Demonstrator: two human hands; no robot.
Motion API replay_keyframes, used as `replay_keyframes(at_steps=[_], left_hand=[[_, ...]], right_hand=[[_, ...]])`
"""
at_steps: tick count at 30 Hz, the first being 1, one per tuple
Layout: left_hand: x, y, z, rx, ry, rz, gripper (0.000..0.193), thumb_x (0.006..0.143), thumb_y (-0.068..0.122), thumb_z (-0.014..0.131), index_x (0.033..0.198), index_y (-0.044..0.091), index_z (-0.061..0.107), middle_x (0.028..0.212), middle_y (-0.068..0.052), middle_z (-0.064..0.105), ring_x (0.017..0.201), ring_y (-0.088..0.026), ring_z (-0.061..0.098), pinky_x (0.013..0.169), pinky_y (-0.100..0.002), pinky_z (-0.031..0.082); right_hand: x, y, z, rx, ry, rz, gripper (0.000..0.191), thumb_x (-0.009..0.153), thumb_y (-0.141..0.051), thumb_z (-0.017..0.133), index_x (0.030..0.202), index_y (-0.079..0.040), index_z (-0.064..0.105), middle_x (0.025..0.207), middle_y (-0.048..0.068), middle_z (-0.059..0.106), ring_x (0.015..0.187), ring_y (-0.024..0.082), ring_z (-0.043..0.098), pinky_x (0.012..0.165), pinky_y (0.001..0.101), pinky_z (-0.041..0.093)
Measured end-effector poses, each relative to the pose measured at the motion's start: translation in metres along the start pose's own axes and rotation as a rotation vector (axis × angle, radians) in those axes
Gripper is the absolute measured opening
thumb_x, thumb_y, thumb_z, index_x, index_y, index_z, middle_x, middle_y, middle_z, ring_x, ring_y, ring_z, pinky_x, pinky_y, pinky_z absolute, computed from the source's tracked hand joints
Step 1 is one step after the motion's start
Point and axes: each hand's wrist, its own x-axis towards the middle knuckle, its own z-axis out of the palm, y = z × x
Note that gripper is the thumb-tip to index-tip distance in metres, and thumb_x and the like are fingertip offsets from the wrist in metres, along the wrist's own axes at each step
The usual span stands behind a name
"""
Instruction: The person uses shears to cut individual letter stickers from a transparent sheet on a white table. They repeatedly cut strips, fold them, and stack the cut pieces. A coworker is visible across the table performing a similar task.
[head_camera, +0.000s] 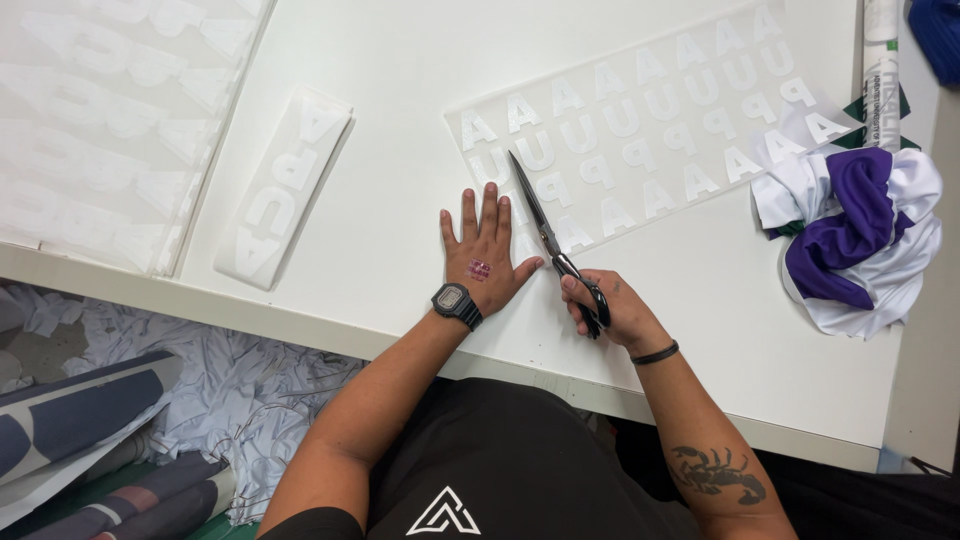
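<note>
At mid-frame the left hand (484, 255) lies flat, fingers spread, on one clear sheet (640, 130) of white letters on the tabletop (400, 80). The right hand (605, 308) grips one pair of black scissors (553, 245), blades parted over the sheet. One purple-and-white cloth (855, 235) sits at right.

clear transfer sheet (650, 130) with rows of white letters, flat on white table, centre to upper right of frame, tilted. black scissors (550, 240), blades open over sheet's lower left edge, tips pointing up-left, handles lower right.

Head view, steeply down, close over white table (380, 200)
</note>
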Motion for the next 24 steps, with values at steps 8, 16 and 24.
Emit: replay_keyframes(at_steps=[8, 16, 24], left_hand=[[-0.001, 0.001, -0.004, -0.001, -0.008, -0.003, 0.104, 0.087, 0.073, 0.05, 0.159, 0.006, 0.017, 0.168, -0.016, -0.001, 0.153, -0.037, -0.009, 0.118, -0.065, -0.004], [-0.001, -0.002, -0.007, -0.017, -0.012, -0.004, 0.104, 0.087, 0.072, 0.051, 0.159, 0.005, 0.017, 0.168, -0.016, -0.001, 0.153, -0.038, -0.008, 0.118, -0.066, -0.003], [-0.007, -0.03, -0.022, 0.058, -0.037, 0.042, 0.106, 0.083, 0.069, 0.057, 0.159, 0.008, 0.016, 0.168, -0.014, 0.003, 0.154, -0.036, -0.003, 0.119, -0.065, -0.001]], right_hand=[[0.028, -0.026, 0.0, 0.003, -0.045, -0.043, 0.044, 0.092, -0.048, 0.067, 0.08, -0.006, 0.064, 0.055, 0.002, 0.058, 0.041, 0.009, 0.055, 0.037, 0.0215, 0.042], [0.07, -0.078, 0.008, 0.006, -0.1, -0.072, 0.045, 0.092, -0.049, 0.069, 0.079, -0.006, 0.064, 0.055, 0.002, 0.058, 0.041, 0.01, 0.054, 0.038, 0.0228, 0.045], [0.053, -0.071, -0.007, 0.156, -0.29, -0.24, 0.049, 0.093, -0.053, 0.066, 0.093, -0.004, 0.062, 0.064, 0.001, 0.058, 0.049, 0.01, 0.056, 0.042, 0.0241, 0.041]])
